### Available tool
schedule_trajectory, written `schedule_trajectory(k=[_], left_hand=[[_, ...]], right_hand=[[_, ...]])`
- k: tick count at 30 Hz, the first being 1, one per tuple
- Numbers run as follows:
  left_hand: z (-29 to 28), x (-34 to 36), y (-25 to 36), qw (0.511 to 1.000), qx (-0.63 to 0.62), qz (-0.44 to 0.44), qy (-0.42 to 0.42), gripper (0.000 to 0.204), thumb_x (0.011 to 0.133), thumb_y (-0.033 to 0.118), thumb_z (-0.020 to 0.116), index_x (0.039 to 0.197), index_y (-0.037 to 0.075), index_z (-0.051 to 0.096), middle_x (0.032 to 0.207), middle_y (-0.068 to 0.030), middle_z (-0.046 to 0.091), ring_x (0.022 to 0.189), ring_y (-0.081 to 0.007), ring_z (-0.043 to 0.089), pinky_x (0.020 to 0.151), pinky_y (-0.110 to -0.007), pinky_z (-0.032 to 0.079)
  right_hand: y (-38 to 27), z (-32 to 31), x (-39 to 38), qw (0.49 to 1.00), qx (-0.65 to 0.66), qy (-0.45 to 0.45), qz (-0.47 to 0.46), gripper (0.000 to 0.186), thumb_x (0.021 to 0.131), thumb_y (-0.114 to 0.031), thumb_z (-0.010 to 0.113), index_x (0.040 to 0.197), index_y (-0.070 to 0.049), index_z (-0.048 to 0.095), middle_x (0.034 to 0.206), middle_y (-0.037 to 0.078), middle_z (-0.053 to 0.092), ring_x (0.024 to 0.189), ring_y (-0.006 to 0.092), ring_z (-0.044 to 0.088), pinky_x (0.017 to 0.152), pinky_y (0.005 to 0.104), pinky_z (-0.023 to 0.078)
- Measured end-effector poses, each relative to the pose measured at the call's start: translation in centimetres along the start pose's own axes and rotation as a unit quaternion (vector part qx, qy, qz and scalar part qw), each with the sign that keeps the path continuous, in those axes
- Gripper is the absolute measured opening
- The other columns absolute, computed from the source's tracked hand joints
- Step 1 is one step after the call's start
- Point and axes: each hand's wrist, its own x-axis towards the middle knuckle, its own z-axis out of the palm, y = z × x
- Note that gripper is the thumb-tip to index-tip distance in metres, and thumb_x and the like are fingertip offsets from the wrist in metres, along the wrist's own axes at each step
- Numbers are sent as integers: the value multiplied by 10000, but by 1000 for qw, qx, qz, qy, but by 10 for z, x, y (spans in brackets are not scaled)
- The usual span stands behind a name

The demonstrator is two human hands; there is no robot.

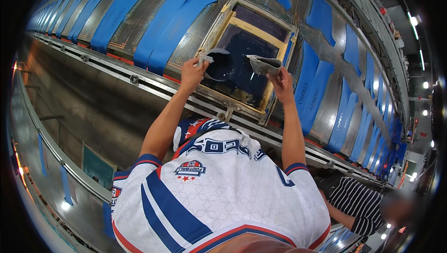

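My left hand (193,74) is closed on a crumpled whitish rag (205,59) at the left rim of a round tub (221,66) with a dark inside. The tub rests over the dark blue mesh of a screen-printing frame (210,32), whose edges are pale and yellowish. In my right hand (282,84) is a grey, flat, folded-looking piece (264,65), pinched at its right end and tilted above the mesh. Its exact kind I cannot make out. Dark ink-like smears cover the mesh below it.
Blue cut fabric pieces (173,25) lie in rows along the long table, left and right of the frame. A metal rail (153,84) runs along its near edge. Behind me at lower right is a person in a striped shirt (361,199). Another table (56,169) stands at the left.
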Motion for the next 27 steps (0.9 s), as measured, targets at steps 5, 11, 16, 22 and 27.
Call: schedule_trajectory(k=[5,11,16,22,27], left_hand=[[38,0,22,999,-43,6,-25,217,951,243,729,947,28,753,688,45,588,607,-58,535,523,-259,444],[46,5,27,995,-73,-48,-55,285,953,265,721,930,-18,727,754,-9,669,644,-99,625,564,-273,518],[37,1,35,989,-112,-44,-90,311,933,288,748,969,-20,724,824,-33,696,694,-104,648,580,-275,532],[19,-17,64,985,-148,-49,-67,231,942,234,732,958,5,759,743,21,650,614,-52,517,533,-258,434],[-5,-16,53,986,-155,-7,-67,232,940,236,734,967,7,755,748,28,642,613,-53,535,547,-244,450]], right_hand=[[-19,21,-7,993,71,54,-83,335,906,-36,739,1224,-70,642,1158,50,694,1164,171,614,1072,342,425],[-24,32,-7,963,14,57,-263,242,873,3,708,1100,-77,696,1129,77,722,1163,236,655,1226,534,286],[-28,31,-13,934,-137,97,-314,214,869,-55,738,1076,-100,709,1146,72,727,1266,302,603,1217,542,276],[-25,21,-15,915,-230,137,-303,193,862,-18,715,1035,-103,731,1154,55,734,1336,352,552,1211,535,267],[-18,4,-3,891,-291,149,-316,198,886,-24,697,1060,-111,730,1136,70,737,1300,357,581,1188,531,316]])
